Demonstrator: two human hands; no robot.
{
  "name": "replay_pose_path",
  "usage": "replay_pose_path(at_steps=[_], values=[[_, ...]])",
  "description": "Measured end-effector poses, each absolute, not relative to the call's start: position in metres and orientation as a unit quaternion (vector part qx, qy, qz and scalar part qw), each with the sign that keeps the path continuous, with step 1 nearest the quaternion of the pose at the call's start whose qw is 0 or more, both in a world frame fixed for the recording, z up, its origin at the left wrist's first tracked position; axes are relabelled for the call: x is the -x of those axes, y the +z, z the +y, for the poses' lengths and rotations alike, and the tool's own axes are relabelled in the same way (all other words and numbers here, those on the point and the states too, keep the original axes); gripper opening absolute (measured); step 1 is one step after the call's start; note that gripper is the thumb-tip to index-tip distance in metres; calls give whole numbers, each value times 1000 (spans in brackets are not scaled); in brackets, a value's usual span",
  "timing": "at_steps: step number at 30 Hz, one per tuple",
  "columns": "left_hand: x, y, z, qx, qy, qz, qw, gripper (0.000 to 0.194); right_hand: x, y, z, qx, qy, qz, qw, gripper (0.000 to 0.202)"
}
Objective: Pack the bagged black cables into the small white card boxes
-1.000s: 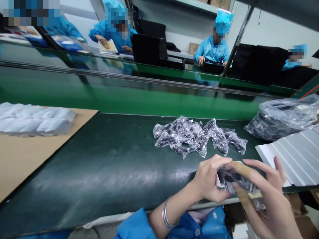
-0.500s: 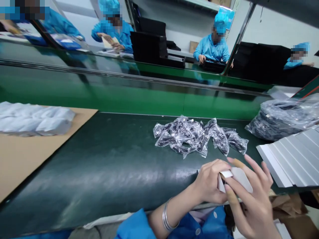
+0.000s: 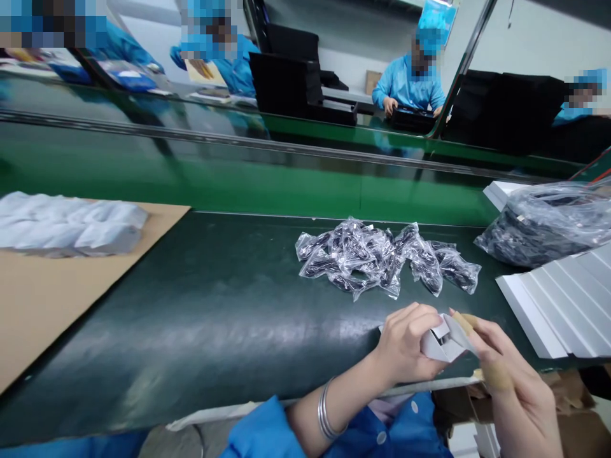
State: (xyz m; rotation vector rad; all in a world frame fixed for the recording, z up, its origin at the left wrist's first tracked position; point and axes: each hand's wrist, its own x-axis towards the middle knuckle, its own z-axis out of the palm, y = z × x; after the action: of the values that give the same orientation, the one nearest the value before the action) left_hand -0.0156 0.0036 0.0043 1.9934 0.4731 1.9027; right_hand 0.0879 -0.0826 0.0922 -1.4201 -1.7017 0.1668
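Note:
My left hand [image 3: 405, 343] is wrapped around a small white cardboard box [image 3: 435, 351] near the table's front edge. The box's end faces me with its flaps raised, and something dark shows inside, too small to name. At the box's right side, my right hand [image 3: 513, 375] pinches the large end flap between thumb and fingers. Tan tape or finger covers are on some of its fingers. Beyond my hands lies a pile of clear plastic bags [image 3: 358, 257] with black, cable-like items in them.
White flat boxes [image 3: 563, 305] lie in a row at right, below a large clear bag [image 3: 544, 222] of dark items. At left, white wrapped packs [image 3: 71, 226] rest on a cardboard sheet [image 3: 57, 292]. Co-workers [image 3: 410, 83] sit behind the green partition [image 3: 286, 181].
My right hand has moved from the box's opening to its end flap, with its spread fingers drawn together. The opening now shows more clearly. My left hand still holds the box.

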Motion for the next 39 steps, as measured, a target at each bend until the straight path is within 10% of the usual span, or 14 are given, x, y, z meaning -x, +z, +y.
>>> replay_pose_path(at_steps=[11,25,31,36,39], values=[[13,6,-1,-705,656,201,180,44,-74,88,-79,553,-119,-702,433,18],[15,15,-8,-738,618,220,157,38,-80,88,-84,420,-348,-818,185,11],[14,8,-5,-788,554,214,160,42,-102,77,-80,538,-221,-753,308,21],[21,5,-6,-901,363,167,166,51,-154,70,-79,674,184,-656,288,41],[37,5,-6,-893,368,186,182,51,-198,71,-88,702,155,-612,329,38]])
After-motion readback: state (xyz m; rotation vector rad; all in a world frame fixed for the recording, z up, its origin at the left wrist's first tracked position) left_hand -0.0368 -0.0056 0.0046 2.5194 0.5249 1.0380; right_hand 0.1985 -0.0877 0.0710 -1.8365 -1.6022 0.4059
